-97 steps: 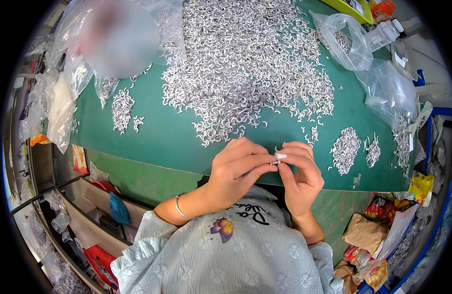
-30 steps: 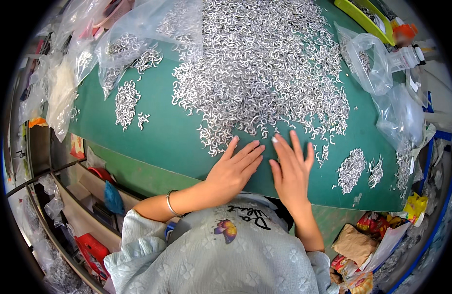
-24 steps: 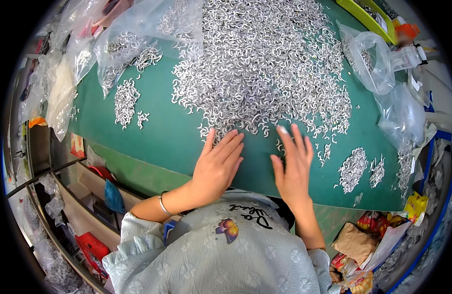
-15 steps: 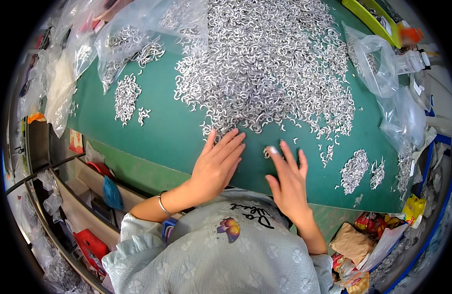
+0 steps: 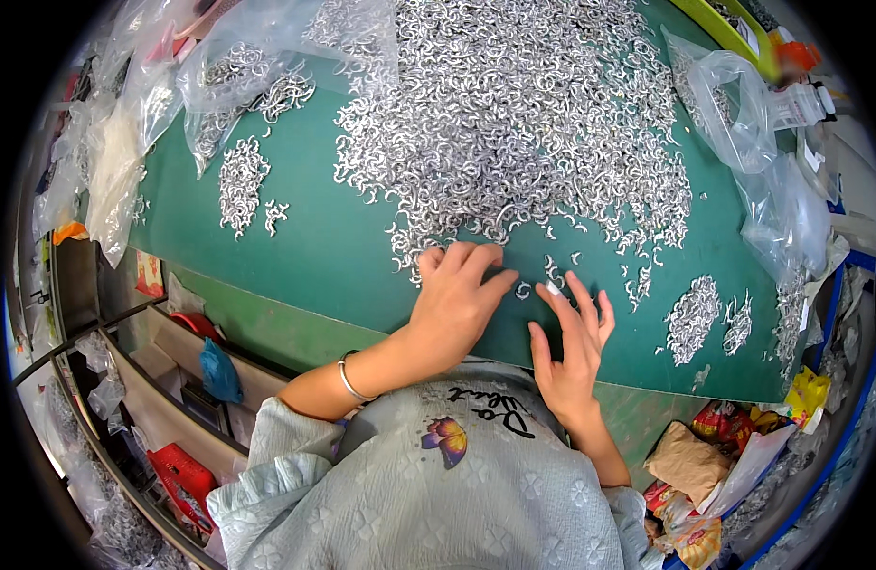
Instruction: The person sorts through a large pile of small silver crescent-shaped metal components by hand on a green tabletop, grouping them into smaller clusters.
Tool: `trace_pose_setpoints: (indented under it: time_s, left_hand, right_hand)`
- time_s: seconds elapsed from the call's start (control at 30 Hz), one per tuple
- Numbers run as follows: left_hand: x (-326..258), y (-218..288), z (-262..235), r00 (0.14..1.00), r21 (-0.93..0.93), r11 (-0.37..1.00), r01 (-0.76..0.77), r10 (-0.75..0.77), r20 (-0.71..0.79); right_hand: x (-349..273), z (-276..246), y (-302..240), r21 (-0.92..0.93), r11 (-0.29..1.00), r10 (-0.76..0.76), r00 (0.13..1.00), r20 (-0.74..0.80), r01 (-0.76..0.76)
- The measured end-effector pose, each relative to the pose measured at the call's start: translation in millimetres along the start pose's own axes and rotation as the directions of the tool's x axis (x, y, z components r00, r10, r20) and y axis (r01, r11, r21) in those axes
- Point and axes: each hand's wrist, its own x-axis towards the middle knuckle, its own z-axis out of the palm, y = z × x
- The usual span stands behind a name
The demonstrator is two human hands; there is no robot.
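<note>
Two hands work at the near edge of a big heap of small silver hook-shaped metal pieces [image 5: 504,123] on a green worktop [image 5: 314,247].

The left hand [image 5: 454,302] lies palm down, fingers loosely spread, its fingertips touching the heap's nearest pieces; it grips nothing that shows, and a thin bangle [image 5: 348,380] circles its wrist. The right hand [image 5: 571,342] is released too, fingers fanned and raised a little, with a few stray pieces [image 5: 550,275] lying just beside its fingertips. Smaller piles sit apart: one to the left [image 5: 240,180], two to the right [image 5: 689,318]. Clear plastic bags [image 5: 770,171] lie along the worktop's far and right edges.
</note>
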Motion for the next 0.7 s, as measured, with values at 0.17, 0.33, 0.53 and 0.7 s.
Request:
trace_pose_setpoints:
  time_s: [0.17, 0.33, 0.53, 0.7]
  left_hand:
    - [3.0, 2.8, -1.5, 0.999, -0.004, 0.999, -0.037, 0.037, 0.008]
    - [9.0, 6.8, 0.9, 0.992, -0.107, 0.992, -0.071, 0.081, 0.093]
    - [16.0, 7.9, -3.8, 0.987, -0.179, 0.984, -0.010, 0.038, 0.157]
    - [16.5, 5.3, -5.4, 0.983, -0.322, 0.945, 0.050, 0.010, 0.181]
  right_hand:
    - [-0.9, 3.6, 4.8, -0.021, 0.999, 0.042, 0.994, -0.102, -0.044]
    - [-3.7, 2.6, 6.8, -0.015, 0.999, 0.037, 0.985, -0.170, -0.040]
    - [-4.0, 0.5, 10.3, 0.001, 0.999, 0.044, 0.974, -0.220, -0.045]
    - [-2.0, 3.5, 12.7, 0.022, 0.999, 0.048, 0.974, -0.219, -0.044]
